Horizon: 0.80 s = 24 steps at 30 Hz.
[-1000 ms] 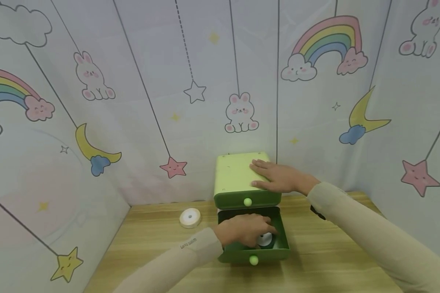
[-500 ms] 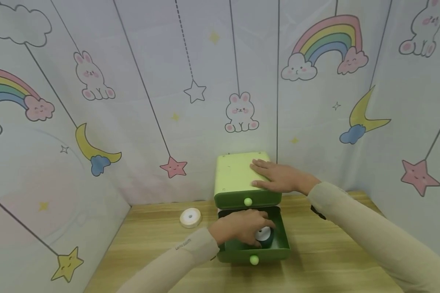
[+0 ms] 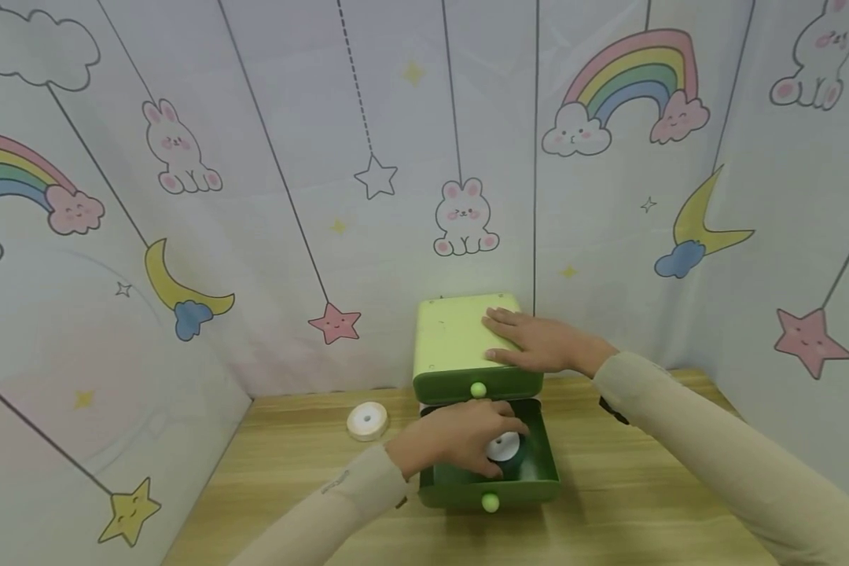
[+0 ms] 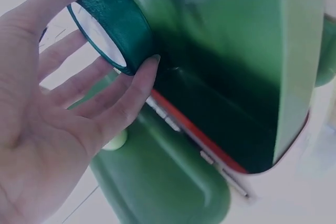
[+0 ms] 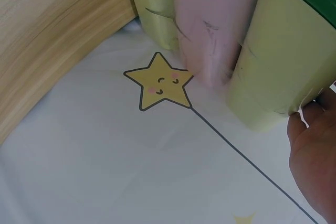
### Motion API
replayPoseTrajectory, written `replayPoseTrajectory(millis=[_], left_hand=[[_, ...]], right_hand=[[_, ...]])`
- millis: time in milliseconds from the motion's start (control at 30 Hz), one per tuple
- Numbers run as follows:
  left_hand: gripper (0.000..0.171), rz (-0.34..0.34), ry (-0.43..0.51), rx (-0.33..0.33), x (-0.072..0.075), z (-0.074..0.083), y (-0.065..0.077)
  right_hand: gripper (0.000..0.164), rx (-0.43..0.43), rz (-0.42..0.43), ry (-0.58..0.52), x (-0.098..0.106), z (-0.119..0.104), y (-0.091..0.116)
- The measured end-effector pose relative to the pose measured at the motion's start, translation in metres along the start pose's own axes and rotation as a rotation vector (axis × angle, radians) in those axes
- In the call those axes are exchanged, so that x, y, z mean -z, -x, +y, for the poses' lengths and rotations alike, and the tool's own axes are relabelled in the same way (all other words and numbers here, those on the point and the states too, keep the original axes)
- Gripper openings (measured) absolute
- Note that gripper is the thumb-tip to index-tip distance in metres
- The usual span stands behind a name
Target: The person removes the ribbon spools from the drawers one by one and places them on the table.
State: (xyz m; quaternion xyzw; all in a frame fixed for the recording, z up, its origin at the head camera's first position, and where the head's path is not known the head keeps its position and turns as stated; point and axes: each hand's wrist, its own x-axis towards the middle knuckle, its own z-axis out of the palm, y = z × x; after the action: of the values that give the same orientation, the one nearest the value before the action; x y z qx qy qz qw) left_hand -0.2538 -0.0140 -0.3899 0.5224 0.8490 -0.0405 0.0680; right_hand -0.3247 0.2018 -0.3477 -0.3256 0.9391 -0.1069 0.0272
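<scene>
In the head view my left hand (image 3: 463, 432) reaches into the pulled-out lower drawer (image 3: 453, 495) of a small green drawer box (image 3: 451, 334). Its thumb and fingers grip the rim of a dark green ribbon roll (image 4: 123, 27) with a white core, also visible as a ribbon roll (image 3: 504, 450) inside the drawer. Most fingertips are hidden there, but the left wrist view shows thumb and fingers on opposite edges of the roll. My right hand (image 3: 548, 344) rests flat, fingers spread, on the box's light green top. In the right wrist view that hand (image 5: 317, 150) is partly cut off.
A cream ribbon roll (image 3: 366, 421) lies on the wooden table (image 3: 290, 472) left of the box. The upper drawer, with its round knob (image 3: 478, 390), is closed. Behind stands a printed cloth backdrop (image 3: 396, 259). In the right wrist view the box's side has a pink middle section (image 5: 210, 35).
My left hand has moved slightly left and back within the drawer, and the green ribbon roll has shifted left with it. My right hand stays in place on the box top.
</scene>
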Motion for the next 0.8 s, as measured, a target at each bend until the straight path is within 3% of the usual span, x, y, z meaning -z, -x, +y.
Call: replayPoseTrajectory(millis=[333,567,800], left_hand=[[0.066,0.098,0.007,0.001,0.019,0.003,0.02],[0.066,0.108,0.0,0.029,0.03,0.008,0.037],[0.065,0.118,0.025,0.065,0.04,0.01,0.064]], right_hand=[[0.083,0.004,0.007,0.009,-0.003,0.002,0.0],[0.084,-0.004,0.002,0.015,-0.004,0.003,0.0],[0.084,-0.009,0.002,0.018,-0.004,0.002,-0.001]])
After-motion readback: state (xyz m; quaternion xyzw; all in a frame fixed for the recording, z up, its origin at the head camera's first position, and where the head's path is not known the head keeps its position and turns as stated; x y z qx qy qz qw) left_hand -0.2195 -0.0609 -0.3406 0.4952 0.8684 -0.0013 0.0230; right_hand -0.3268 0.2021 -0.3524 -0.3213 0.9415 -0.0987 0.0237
